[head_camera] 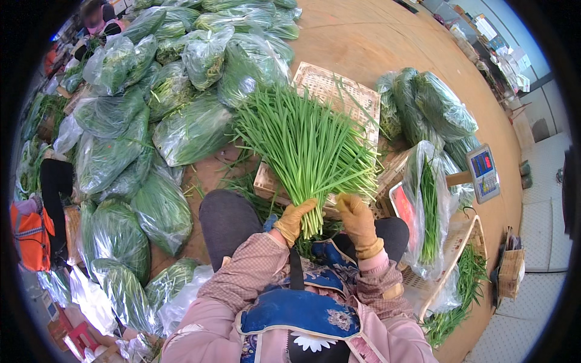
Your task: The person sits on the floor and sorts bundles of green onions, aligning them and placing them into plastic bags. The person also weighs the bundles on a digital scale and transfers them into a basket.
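My left hand (295, 222), in a tan work glove, is closed around the stem ends of a bunch of garlic chives (295, 140). The green blades fan out away from me over a plastic crate. More cut chives (358, 170) lie under and to the right of the bunch, on the crate. Just right of the gripped stems is my right hand (358, 222), also gloved, with its fingers curled in. It is slightly blurred, and whether a stalk is between the fingers cannot be made out. The pale perforated crate (336, 81) stands beyond my knees.
Plastic bags of greens (195, 127) are heaped left and ahead; further bags (440, 104) lie right. A digital scale display (484, 174) stands right, beside bagged chives (428, 213). A tilted crate (454, 267) is near my right elbow. A person (97, 22) is far left.
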A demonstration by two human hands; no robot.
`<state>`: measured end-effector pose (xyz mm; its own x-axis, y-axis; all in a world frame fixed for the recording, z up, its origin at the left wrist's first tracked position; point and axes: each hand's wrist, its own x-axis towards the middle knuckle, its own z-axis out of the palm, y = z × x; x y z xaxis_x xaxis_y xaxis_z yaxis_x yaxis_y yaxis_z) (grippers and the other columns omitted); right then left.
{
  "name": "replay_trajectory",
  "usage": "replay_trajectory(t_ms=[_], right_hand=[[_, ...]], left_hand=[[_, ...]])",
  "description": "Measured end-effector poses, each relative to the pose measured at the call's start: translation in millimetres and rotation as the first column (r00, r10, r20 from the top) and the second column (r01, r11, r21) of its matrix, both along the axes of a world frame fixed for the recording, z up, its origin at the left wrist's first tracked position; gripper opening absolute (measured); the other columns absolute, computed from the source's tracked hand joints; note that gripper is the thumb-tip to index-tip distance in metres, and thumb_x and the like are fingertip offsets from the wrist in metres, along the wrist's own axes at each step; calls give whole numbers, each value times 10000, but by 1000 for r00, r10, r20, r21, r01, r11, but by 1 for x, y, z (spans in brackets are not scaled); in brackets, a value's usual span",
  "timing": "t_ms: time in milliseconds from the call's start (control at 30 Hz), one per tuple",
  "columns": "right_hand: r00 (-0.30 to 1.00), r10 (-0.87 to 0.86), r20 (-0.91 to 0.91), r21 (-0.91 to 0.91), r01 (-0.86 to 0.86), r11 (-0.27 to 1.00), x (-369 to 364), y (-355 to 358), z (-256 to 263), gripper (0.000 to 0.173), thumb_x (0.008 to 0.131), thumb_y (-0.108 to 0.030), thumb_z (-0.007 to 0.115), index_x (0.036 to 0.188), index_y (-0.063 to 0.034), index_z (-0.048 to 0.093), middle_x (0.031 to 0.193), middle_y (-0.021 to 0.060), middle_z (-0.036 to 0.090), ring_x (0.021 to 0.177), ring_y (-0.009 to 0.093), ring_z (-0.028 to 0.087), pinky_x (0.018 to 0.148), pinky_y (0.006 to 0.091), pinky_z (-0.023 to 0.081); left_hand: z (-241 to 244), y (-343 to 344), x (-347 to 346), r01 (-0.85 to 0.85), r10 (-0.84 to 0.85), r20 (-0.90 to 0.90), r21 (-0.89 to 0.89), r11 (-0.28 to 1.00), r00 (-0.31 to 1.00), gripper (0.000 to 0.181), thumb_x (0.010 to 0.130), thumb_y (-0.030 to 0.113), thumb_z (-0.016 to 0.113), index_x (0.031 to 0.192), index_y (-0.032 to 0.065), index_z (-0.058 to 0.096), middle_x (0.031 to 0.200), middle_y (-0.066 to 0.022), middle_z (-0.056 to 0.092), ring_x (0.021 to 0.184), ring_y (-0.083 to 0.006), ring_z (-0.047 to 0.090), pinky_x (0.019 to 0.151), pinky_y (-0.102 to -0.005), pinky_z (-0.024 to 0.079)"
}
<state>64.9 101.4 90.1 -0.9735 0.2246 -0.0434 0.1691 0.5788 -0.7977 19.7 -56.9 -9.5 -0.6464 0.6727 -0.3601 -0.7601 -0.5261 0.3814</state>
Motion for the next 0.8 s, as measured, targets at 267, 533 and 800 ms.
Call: replay_trajectory(t_ms=[267, 533, 800], right_hand=[[973, 230, -29, 577, -172, 798, -47, -14, -9, 230, 704, -131, 638, 928, -82, 619, 1054, 64, 596, 932, 294, 542, 786, 356, 442], [893, 427, 143, 654, -409, 636, -9, -29, 23, 132, 729, -183, 592, 710, -53, 585, 762, 100, 591, 737, 301, 560, 659, 388, 446], [643, 755, -124, -536, -684, 495, 25, -3, 74, 238, 784, -233, 631, 839, -2, 628, 894, 136, 636, 853, 225, 613, 728, 294, 469]], left_hand=[[-4, 6, -1, -101, 98, 36, 65, 993, 995, 342, 857, 267, 563, 1080, 8, 544, 951, -97, 622, 789, -221, 638, 704, -344, 556], [4, 10, 3, -172, 171, -17, -111, 979, 985, 330, 844, 261, 598, 1080, 33, 560, 989, -94, 617, 770, -179, 634, 662, -261, 528], [-2, 4, 3, -159, 168, 118, -81, 984, 979, 274, 813, 193, 616, 1032, 35, 567, 903, -80, 608, 691, -229, 628, 596, -373, 569]])
